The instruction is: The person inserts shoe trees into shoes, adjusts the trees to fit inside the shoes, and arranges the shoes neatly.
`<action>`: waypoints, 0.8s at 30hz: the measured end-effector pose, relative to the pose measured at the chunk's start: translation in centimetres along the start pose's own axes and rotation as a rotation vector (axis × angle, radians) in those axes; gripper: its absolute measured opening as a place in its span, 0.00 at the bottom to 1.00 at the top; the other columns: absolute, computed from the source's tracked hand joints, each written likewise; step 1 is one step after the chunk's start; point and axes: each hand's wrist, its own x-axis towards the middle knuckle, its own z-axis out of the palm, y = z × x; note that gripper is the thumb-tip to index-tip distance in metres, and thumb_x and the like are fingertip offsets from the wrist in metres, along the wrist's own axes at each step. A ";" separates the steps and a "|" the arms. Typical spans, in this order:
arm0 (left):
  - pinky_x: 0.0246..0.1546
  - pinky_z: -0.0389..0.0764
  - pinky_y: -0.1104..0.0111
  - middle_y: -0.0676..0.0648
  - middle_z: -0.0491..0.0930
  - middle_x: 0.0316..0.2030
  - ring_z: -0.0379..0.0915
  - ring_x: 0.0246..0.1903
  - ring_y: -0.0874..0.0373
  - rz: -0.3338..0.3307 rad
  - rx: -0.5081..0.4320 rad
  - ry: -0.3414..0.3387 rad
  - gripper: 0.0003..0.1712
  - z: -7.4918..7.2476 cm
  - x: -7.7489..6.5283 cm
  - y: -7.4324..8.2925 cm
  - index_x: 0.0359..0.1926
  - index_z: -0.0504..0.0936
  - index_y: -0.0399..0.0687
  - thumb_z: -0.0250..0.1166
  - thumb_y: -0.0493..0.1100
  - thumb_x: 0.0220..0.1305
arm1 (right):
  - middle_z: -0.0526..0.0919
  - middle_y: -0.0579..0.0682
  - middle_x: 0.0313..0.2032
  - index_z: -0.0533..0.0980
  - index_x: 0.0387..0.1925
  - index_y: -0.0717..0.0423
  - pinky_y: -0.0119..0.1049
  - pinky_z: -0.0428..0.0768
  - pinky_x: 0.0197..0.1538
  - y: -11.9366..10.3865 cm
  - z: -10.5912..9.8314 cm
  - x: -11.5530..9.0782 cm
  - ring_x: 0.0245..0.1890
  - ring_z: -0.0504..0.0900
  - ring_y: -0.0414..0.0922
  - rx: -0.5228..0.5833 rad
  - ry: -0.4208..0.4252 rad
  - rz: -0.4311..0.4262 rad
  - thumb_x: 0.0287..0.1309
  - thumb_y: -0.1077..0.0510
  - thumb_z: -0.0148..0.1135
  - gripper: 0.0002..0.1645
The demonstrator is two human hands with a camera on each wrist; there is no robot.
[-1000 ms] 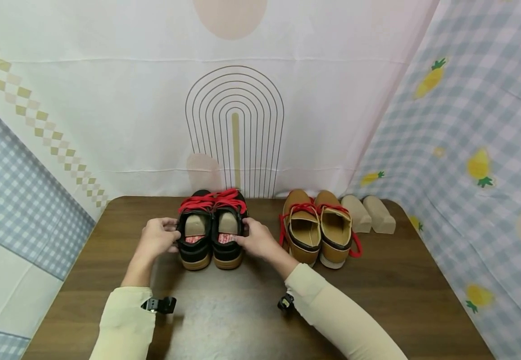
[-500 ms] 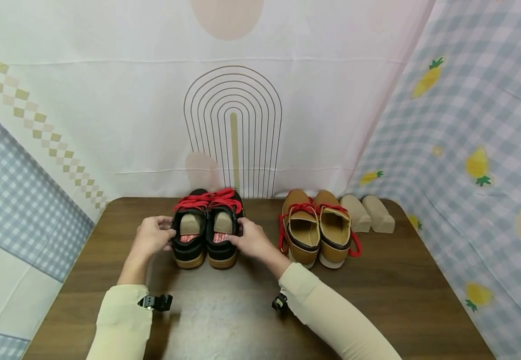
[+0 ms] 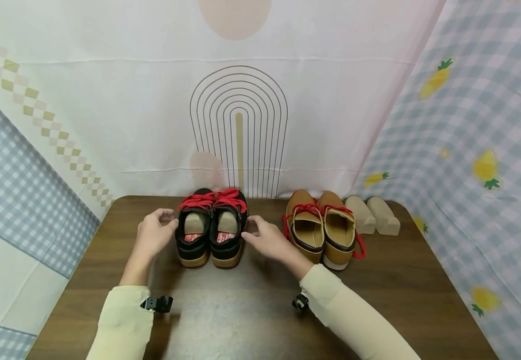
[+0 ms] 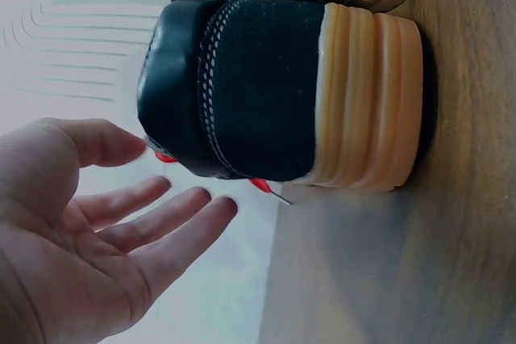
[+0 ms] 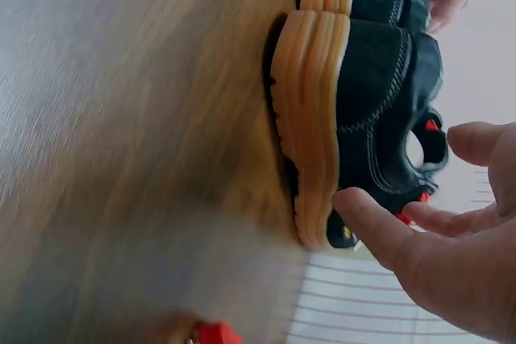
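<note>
A pair of black shoes with red laces and tan soles stands side by side at the back of the table: the left shoe and the right shoe. Each has a beige block, like a shoe insert, inside its opening. My left hand is beside the left shoe's outer side, fingers spread and loosely bent, holding nothing. In the left wrist view its thumb and fingers stand off the heel. My right hand is at the right shoe's outer side, thumb and fingers apart, nothing gripped.
To the right stand brown shoes with red laces. Beside them lie two beige blocks near the table's back right corner. A patterned cloth hangs behind the back edge, with checked cloth at both sides.
Half a second ago both hands held the black shoes at their outer sides, shifting them slightly left. Now the fingers have come away and the hands have parted outward.
</note>
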 end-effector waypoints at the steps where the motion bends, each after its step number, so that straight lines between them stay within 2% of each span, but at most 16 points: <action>1: 0.53 0.83 0.50 0.33 0.82 0.59 0.82 0.56 0.40 0.014 0.010 0.019 0.26 0.0 -0.1 0.2 0.65 0.76 0.35 0.59 0.47 0.75 | 0.78 0.58 0.67 0.66 0.73 0.57 0.48 0.84 0.53 0.1 -0.3 -0.2 0.59 0.84 0.52 0.007 0.004 -0.009 0.74 0.47 0.60 0.34; 3: 0.57 0.80 0.47 0.33 0.81 0.59 0.80 0.58 0.39 0.037 0.014 0.048 0.28 0.0 -0.3 0.7 0.66 0.75 0.36 0.59 0.50 0.75 | 0.75 0.57 0.70 0.67 0.73 0.55 0.48 0.84 0.55 0.1 -0.9 -0.7 0.61 0.83 0.53 0.027 0.011 -0.029 0.73 0.47 0.60 0.33; 7: 0.59 0.79 0.45 0.33 0.80 0.61 0.79 0.61 0.38 0.082 0.001 0.078 0.31 0.3 -0.8 1.9 0.69 0.73 0.39 0.60 0.53 0.75 | 0.76 0.58 0.69 0.69 0.70 0.54 0.52 0.82 0.60 -0.1 -2.1 -1.7 0.62 0.82 0.54 0.051 0.047 -0.092 0.72 0.50 0.62 0.30; 15: 0.62 0.77 0.45 0.33 0.79 0.62 0.77 0.62 0.38 0.231 0.016 0.139 0.35 1.7 -1.7 3.4 0.70 0.73 0.39 0.66 0.55 0.72 | 0.78 0.55 0.66 0.71 0.69 0.52 0.47 0.81 0.63 0.1 -4.1 -3.5 0.64 0.81 0.53 0.117 0.096 -0.170 0.71 0.53 0.64 0.28; 24: 0.68 0.70 0.44 0.35 0.74 0.69 0.70 0.69 0.38 0.435 0.044 0.135 0.41 3.8 -3.1 4.4 0.74 0.69 0.40 0.72 0.51 0.66 | 0.81 0.55 0.62 0.72 0.68 0.51 0.50 0.81 0.63 1.8 -6.5 -5.2 0.63 0.81 0.53 0.053 0.128 -0.235 0.71 0.52 0.64 0.27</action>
